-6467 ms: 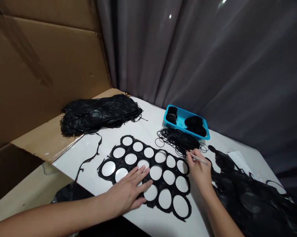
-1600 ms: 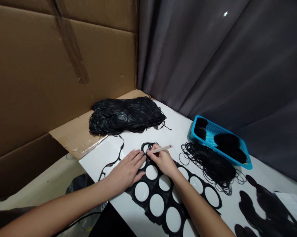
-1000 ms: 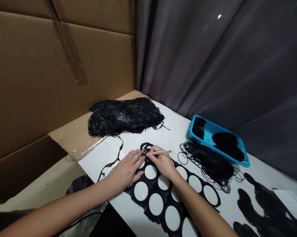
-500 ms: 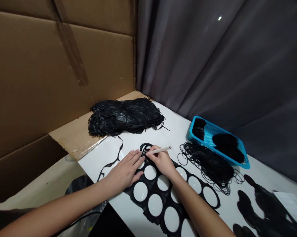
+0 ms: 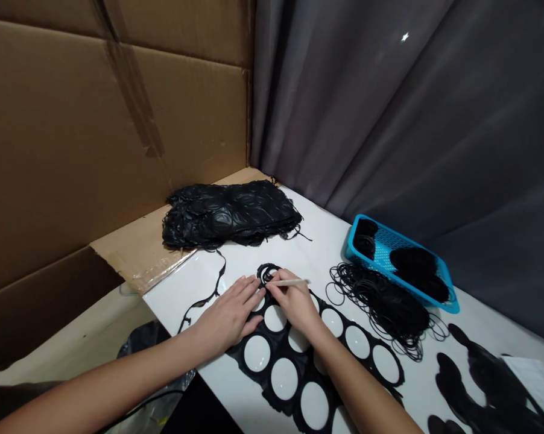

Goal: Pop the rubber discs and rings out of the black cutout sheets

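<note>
A black rubbery sheet (image 5: 268,333) with rows of round holes lies flat on the white table. My left hand (image 5: 231,310) rests on its far left part, palm down with fingers stretched out. Pinched in my right hand (image 5: 294,304) is a slim white pen-like tool (image 5: 292,282), held at a low slant. Its tip is at the farthest ring of the sheet (image 5: 263,269), just beyond my left fingertips. Inside that ring a loose thin black strip seems to show, but the tip is too small to make out.
Folded black sheets (image 5: 231,214) are piled at the back, partly on cardboard (image 5: 127,253). Thin black rings (image 5: 385,304) lie heaped beside a blue basket (image 5: 351,247) holding black pieces. Black discs (image 5: 493,374) and a white paper (image 5: 532,377) are at right. A cardboard wall (image 5: 64,132) stands left.
The white tool has tipped lower and swung slightly in my right hand, which has shifted a little. My left hand keeps its place on the sheet.
</note>
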The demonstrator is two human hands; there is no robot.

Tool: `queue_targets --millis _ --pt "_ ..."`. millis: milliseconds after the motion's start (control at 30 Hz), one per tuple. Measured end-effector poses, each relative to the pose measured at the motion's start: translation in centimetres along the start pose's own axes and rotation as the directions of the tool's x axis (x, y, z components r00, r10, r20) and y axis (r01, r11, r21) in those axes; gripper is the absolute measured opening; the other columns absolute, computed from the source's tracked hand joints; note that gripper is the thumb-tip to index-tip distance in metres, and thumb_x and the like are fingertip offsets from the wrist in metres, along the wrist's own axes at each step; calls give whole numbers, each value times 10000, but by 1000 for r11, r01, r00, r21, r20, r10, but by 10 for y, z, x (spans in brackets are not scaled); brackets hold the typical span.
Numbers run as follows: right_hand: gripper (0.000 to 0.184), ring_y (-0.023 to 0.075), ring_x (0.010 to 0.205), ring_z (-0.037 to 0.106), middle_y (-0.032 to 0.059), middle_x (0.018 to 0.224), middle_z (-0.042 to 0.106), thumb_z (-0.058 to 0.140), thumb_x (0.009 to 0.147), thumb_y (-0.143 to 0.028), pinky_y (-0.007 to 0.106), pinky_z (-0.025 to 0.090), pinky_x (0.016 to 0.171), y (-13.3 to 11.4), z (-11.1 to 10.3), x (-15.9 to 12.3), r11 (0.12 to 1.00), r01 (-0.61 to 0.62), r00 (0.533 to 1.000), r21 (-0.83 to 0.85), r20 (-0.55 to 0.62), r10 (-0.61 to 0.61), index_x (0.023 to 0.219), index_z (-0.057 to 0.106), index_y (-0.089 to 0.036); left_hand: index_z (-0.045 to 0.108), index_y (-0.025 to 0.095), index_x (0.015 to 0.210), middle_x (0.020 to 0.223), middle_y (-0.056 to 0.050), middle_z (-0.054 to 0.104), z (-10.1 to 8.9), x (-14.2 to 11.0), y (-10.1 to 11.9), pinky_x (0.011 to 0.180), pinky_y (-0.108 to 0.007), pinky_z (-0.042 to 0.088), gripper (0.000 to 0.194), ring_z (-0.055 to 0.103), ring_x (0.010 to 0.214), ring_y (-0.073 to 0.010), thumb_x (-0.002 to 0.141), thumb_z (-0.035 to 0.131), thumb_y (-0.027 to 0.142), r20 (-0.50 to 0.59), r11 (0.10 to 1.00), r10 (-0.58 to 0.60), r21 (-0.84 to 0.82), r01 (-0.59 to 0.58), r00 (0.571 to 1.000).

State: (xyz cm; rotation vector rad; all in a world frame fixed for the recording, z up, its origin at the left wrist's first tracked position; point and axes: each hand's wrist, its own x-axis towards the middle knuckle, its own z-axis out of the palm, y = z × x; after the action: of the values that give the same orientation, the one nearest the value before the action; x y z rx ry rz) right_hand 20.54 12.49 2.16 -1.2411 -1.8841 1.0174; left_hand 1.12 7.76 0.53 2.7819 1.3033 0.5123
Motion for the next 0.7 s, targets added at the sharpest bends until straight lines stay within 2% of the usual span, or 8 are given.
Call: queue_targets --millis 100,167,267,367,433,533,633,700 --pt "178 248 845 537 77 893 629 450 894 -100 368 438 790 -4 11 -9 958 184 983 -219 28 -183 831 551 -232 515 113 1362 1431 -194 534 0 1 1 1150 -492 396 445 483 1361 -326 971 551 323 14 1000 -6 6 6 1000" --pt "193 258 850 525 81 892 641 475 837 -65 377 434 796 -4 10 -6 946 197 979 -258 2 -203 825 558 -239 531 103 1341 1420 -199 539 0 1 1 1151 -490 394 441 492 1351 -333 959 567 319 15 1000 -8 16 7 1000" --pt "137 245 802 502 50 793 607 538 806 -135 361 428 774 3 -14 16 985 69 974 -156 -203 -101 728 521 -247 527 108 1356 1418 -194 538 2 -1 1 1148 -488 394 452 484 1356 -333 959 574 317 3 1000 -15 11 15 1000" --pt "176 218 743 471 21 715 532 528 846 -244 342 422 730 18 -53 40 997 -41 912 -66 -409 11 684 459 -246 524 111 1362 1411 -195 535 -1 -1 1 1143 -493 390 455 486 1347 -337 969 569 337 5 1000 -17 -15 17 1000" --pt "201 193 689 473 -3 669 506 581 825 -307 312 429 663 28 -75 47 994 -102 874 39 -473 109 676 462 -243 544 115 1334 1395 -195 535 -7 1 0 1128 -507 394 443 490 1328 -349 967 579 362 20 999 -19 -42 20 1000" --pt "269 168 615 517 -23 610 504 691 735 -384 278 454 552 37 -89 40 949 -177 863 261 -422 277 645 487 -235 610 159 1214 1261 -144 590 -19 14 -3 1047 -476 453 329 555 1207 -317 972 587 381 46 996 -35 -75 39 998" --pt "351 189 655 624 -2 626 575 778 654 -442 261 494 499 38 -84 22 843 -231 873 486 -280 400 643 497 -232 639 183 1064 1067 -87 602 -25 35 -9 876 -387 514 183 605 974 -243 993 562 333 56 995 -51 -87 56 997" --pt "392 217 749 686 35 691 652 833 608 -449 253 521 506 34 -79 11 758 -258 877 599 -185 444 672 515 -228 635 183 1016 1035 -77 584 -24 50 -15 825 -358 505 113 590 928 -229 980 575 271 66 995 -43 -83 48 997"
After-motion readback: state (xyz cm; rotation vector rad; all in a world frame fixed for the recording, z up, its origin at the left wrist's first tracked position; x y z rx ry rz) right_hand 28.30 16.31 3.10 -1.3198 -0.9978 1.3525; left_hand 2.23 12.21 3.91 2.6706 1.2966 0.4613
